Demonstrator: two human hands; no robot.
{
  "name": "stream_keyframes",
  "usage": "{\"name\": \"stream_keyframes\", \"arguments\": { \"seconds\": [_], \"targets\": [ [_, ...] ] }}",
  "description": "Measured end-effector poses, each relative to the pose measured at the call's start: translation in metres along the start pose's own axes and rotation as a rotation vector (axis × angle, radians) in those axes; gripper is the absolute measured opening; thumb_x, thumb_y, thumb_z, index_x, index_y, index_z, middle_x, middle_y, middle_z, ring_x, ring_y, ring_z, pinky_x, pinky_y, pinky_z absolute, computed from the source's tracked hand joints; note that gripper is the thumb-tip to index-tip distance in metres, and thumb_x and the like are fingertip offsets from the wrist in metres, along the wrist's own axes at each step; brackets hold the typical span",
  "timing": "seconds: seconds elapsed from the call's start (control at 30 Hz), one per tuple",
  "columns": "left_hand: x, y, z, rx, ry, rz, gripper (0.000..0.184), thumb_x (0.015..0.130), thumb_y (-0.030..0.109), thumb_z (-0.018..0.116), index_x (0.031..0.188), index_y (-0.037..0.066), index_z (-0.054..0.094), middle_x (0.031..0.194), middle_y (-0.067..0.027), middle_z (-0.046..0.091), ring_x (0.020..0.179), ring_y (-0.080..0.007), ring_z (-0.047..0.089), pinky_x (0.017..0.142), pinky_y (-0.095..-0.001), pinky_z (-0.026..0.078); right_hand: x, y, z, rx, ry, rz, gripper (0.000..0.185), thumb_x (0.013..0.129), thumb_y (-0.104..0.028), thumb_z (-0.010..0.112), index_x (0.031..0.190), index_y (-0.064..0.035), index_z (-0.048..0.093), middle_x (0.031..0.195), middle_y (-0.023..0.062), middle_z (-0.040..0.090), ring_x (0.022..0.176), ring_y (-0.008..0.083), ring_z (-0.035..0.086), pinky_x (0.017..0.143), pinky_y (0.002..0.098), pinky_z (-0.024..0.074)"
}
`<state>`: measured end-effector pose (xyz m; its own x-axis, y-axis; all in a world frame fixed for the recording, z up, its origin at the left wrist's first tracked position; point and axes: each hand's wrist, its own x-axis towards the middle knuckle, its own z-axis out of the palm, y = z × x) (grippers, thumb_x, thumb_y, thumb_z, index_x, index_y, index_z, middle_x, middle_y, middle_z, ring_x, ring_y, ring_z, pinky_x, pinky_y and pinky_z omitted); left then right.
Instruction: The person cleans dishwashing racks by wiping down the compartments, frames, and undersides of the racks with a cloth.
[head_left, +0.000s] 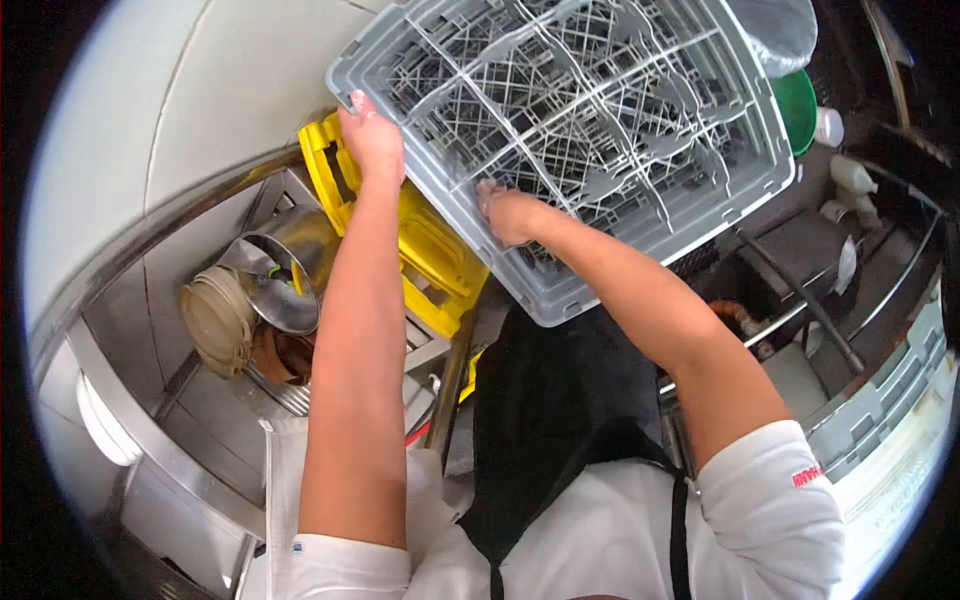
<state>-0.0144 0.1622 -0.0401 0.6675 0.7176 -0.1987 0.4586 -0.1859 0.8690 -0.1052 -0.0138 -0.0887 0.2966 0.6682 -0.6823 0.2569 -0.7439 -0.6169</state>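
A grey plastic dish rack (565, 308), with open dividers and a lattice floor, is tilted in front of me. My left hand (372, 142) is closed on the outer rim at the rack's left corner, its thumb over the edge. My right hand (508, 215) reaches inside the rack, fingers bent against the inner side of its near left wall. Some of its fingertips are hidden. Nothing stands in the rack's compartments that I can make out.
Yellow plastic equipment (430, 245) stands below the rack's left side. Further left, a steel pot (285, 290) and stacked beige tubs (215, 315) sit on a metal surface. A green container (797, 110) and white bottles (852, 175) are at right, above metal rails (800, 295).
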Motion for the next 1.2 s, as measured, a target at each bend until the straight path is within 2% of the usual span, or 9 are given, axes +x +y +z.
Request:
{"name": "stream_keyframes", "arguments": {
  "seconds": [0.17, 0.27, 0.37, 0.57, 0.73, 0.77, 0.9, 1.03, 1.2],
  "targets": [
    [-0.001, 0.004, 0.0, 0.023, 0.003, 0.0, 0.038, 0.106, 0.029, 0.043, 0.126, -0.002, 0.052, 0.116, -0.0197, 0.064, 0.104, -0.0295, 0.059, 0.094, -0.0393, 0.043, 0.029, -0.002, 0.001, 0.298, 0.365, -0.124, 0.061, 0.086, -0.005, 0.047, 0.145, 0.0036, 0.035, 0.154, 0.0272, 0.029, 0.136, 0.0426, 0.04, 0.113, 0.0404, 0.035],
    [0.0, 0.001, -0.003, -0.002, -0.041, 0.016, 0.037, 0.106, 0.026, 0.043, 0.128, -0.002, 0.051, 0.116, -0.0191, 0.063, 0.103, -0.0284, 0.059, 0.094, -0.0387, 0.043, 0.01, 0.013, -0.017, 0.26, -0.068, -0.086, 0.065, 0.083, -0.01, 0.054, 0.141, 0.0111, 0.035, 0.149, 0.0309, 0.034, 0.135, 0.0412, 0.042, 0.112, 0.0393, 0.0368],
    [-0.001, 0.003, 0.0, -0.076, -0.045, 0.044, 0.034, 0.106, 0.022, 0.042, 0.129, -0.002, 0.051, 0.116, -0.0176, 0.063, 0.103, -0.0272, 0.059, 0.094, -0.0378, 0.043, 0.011, 0.017, 0.007, -0.101, -0.069, -0.136, 0.064, 0.084, -0.012, 0.057, 0.14, 0.0118, 0.038, 0.141, 0.0337, 0.045, 0.13, 0.0408, 0.048, 0.11, 0.0393, 0.0401],
    [0.002, 0.008, -0.001, 0.035, -0.036, 0.035, 0.035, 0.106, 0.022, 0.043, 0.131, -0.002, 0.05, 0.119, -0.0179, 0.063, 0.105, -0.0277, 0.059, 0.096, -0.0383, 0.043, 0.022, -0.001, -0.016, 0.316, 0.224, -0.06, 0.061, 0.088, -0.01, 0.042, 0.147, 0.0049, 0.031, 0.142, 0.0308, 0.044, 0.128, 0.0381, 0.05, 0.107, 0.0388, 0.0417],
    [0.005, -0.003, 0.001, -0.056, -0.039, 0.037, 0.037, 0.105, 0.024, 0.043, 0.131, -0.002, 0.051, 0.119, -0.0194, 0.063, 0.107, -0.0292, 0.059, 0.096, -0.0393, 0.042, 0.006, 0.011, 0.002, 0.299, 0.153, -0.034, 0.056, 0.091, -0.006, 0.036, 0.147, -0.003, 0.034, 0.139, 0.0294, 0.048, 0.124, 0.0407, 0.053, 0.104, 0.0411, 0.0444],
    [0.004, -0.004, 0.0, -0.038, -0.031, 0.036, 0.037, 0.105, 0.024, 0.043, 0.13, -0.002, 0.051, 0.119, -0.0197, 0.062, 0.107, -0.0294, 0.059, 0.096, -0.0393, 0.042, 0.015, 0.012, -0.005, 0.196, -0.073, 0.016, 0.07, 0.085, 0.0, 0.036, 0.152, 0.0021, 0.018, 0.149, 0.0276, 0.039, 0.131, 0.0406, 0.047, 0.108, 0.0444, 0.0405],
    [0.003, 0.001, 0.0, 0.014, -0.012, 0.03, 0.037, 0.105, 0.024, 0.044, 0.129, -0.003, 0.051, 0.118, -0.0205, 0.063, 0.106, -0.0296, 0.059, 0.095, -0.0392, 0.043, 0.012, -0.02, -0.019, 0.359, 0.409, -0.004, 0.048, 0.09, -0.007, 0.037, 0.137, -0.0019, 0.044, 0.128, 0.027, 0.058, 0.119, 0.0412, 0.056, 0.101, 0.0443, 0.0461],
    [0.0, 0.0, -0.006, 0.087, -0.048, 0.007, 0.037, 0.105, 0.024, 0.045, 0.127, -0.004, 0.052, 0.115, -0.0208, 0.064, 0.103, -0.0303, 0.06, 0.094, -0.0393, 0.044, 0.025, 0.004, -0.015, 0.305, 0.061, 0.0, 0.067, 0.083, -0.001, 0.042, 0.148, 0.0025, 0.03, 0.147, 0.0296, 0.04, 0.13, 0.0429, 0.047, 0.109, 0.0424, 0.0403],
    [0.003, -0.008, 0.0, 0.046, 0.024, 0.073, 0.035, 0.104, 0.024, 0.045, 0.126, -0.003, 0.053, 0.112, -0.0211, 0.065, 0.1, -0.0315, 0.061, 0.092, -0.0404, 0.044, 0.01, -0.004, -0.01, 0.096, -0.012, 0.035, 0.067, 0.081, -0.003, 0.045, 0.145, 0.0098, 0.031, 0.142, 0.0316, 0.046, 0.129, 0.0414, 0.05, 0.108, 0.0404, 0.0412]
  ]
}}
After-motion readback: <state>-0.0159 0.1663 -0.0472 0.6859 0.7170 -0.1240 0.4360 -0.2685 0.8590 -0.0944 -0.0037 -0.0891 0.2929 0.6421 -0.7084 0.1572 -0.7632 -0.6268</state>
